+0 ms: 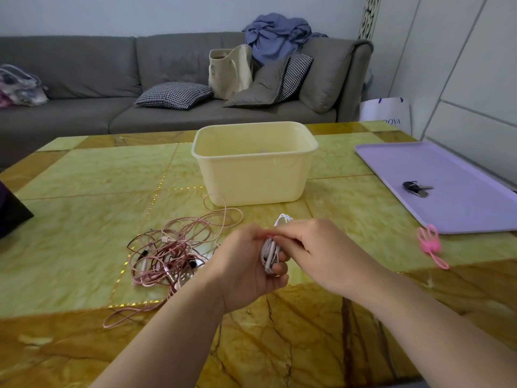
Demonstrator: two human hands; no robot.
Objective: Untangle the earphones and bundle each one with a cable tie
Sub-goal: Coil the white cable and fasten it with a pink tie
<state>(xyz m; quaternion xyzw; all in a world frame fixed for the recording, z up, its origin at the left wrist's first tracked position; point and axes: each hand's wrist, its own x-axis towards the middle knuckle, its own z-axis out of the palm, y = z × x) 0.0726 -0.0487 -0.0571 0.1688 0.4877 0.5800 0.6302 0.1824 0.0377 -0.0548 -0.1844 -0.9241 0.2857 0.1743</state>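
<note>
**Two hands, one white coil**

Over the table's (84, 177) near middle, the left hand (246, 264) wraps round one coil (270, 253) of white earphones and the right hand (310, 247) pinches its top. One pink tangle (167, 247) lies left, its cords uncountable. One cream bin (254, 161) stands toward the far edge. At the right edge, one lilac tray (461, 208) carries one key bunch (416, 187), with pink ties (430, 242) beside it. The table is yellow marble, and a grey sofa (84, 65) stands behind.
</note>
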